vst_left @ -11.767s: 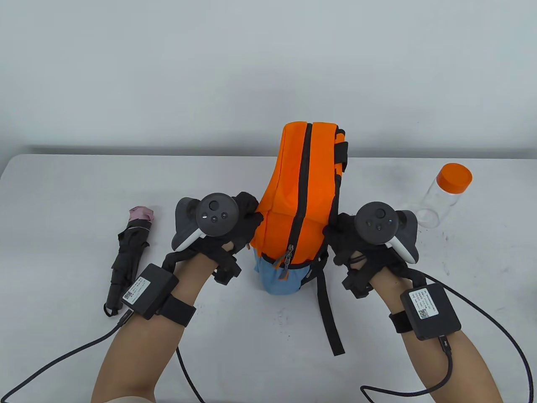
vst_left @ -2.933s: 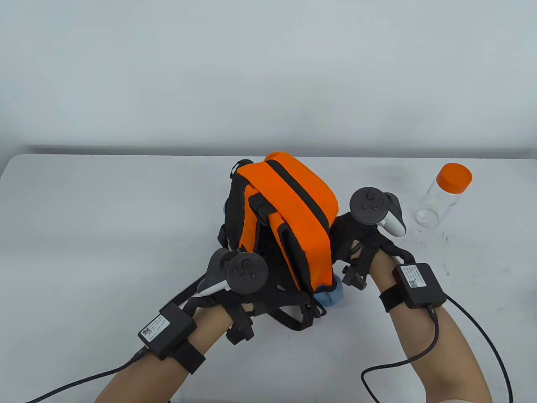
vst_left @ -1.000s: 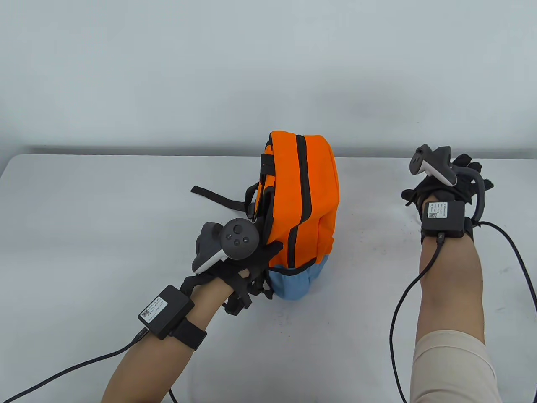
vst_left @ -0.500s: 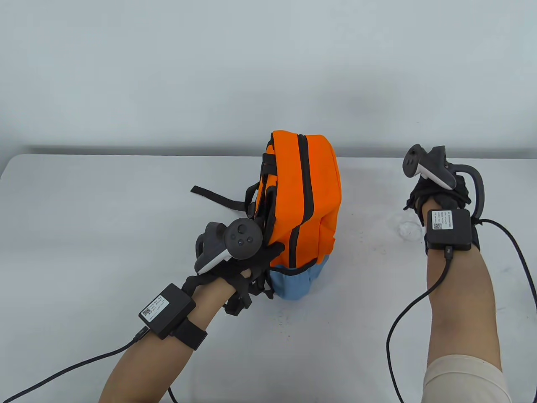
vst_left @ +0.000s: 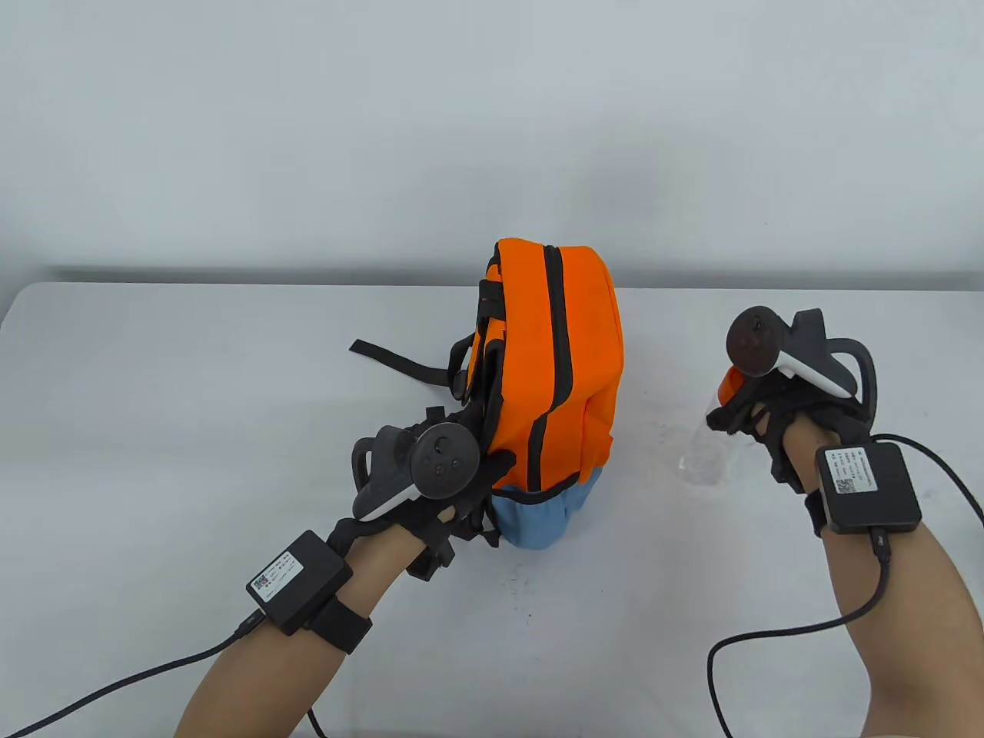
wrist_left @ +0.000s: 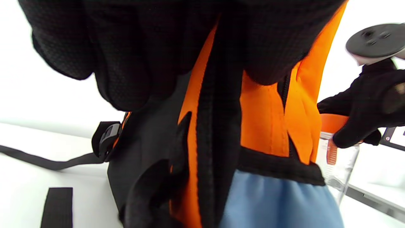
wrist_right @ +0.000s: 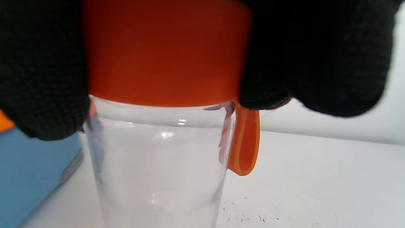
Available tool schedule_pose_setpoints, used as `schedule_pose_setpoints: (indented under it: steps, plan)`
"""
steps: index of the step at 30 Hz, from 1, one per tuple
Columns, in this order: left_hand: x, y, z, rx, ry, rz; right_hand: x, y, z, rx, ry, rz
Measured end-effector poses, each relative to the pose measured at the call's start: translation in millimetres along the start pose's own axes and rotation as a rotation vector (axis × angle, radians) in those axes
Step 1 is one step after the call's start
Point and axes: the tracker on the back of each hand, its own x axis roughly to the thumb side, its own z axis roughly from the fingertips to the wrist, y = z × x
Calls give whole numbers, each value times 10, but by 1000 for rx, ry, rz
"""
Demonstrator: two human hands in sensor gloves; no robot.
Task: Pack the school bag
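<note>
The orange school bag stands upright mid-table, its blue side pocket facing me. My left hand presses against the bag's lower left side by the black straps; its fingers lie on the bag. My right hand grips the orange cap of a clear bottle, held right of the bag. The bottle's body hangs below my fingers. It also shows in the left wrist view, beside the blue pocket.
A loose black strap trails on the table left of the bag. Another strap end lies near my left hand. Glove cables run off the front edge on both sides.
My right hand took the bottle by its cap at the back right and brought it forward and left, toward the bag. My left hand stays on the bag. The umbrella seen earlier is out of view.
</note>
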Motion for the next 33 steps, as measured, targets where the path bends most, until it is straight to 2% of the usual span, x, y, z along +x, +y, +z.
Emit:
schedule_pose_setpoints:
  steps: [8, 13, 17, 19, 21, 24, 27, 29, 30, 31, 33]
  plan:
    - [-30, -8, -27, -14, 4, 39, 713, -676, 690, -69, -263, 67]
    - [-34, -8, -42, -25, 7, 61, 1081, -920, 1033, -118, -415, 81]
    - [-21, -26, -41, -33, 8, 88, 1375, -973, 1279, -126, -560, -7]
    - [-15, -31, -48, -36, 1, 90, 1501, -968, 1320, -152, -626, -54]
    - [-4, -31, -57, -37, -6, 98, 1595, -957, 1313, -212, -634, -75]
    - [-4, -34, -57, -2, -41, 83, 1707, -914, 1260, -349, -610, 33]
    - [-30, -20, -29, -14, -11, 65, 1774, -847, 1250, -351, -607, 77]
    - [32, 105, 46, -74, 68, -62, 1780, -845, 1260, -354, -610, 76]
    - [116, 220, 126, -77, 57, -214, 1762, -854, 1254, -351, -607, 73]
    - [204, 318, 224, -13, 32, -334, 1738, -857, 1241, -341, -603, 59]
    - [329, 388, 349, 72, -126, -368, 1693, -863, 1212, -327, -599, 43]
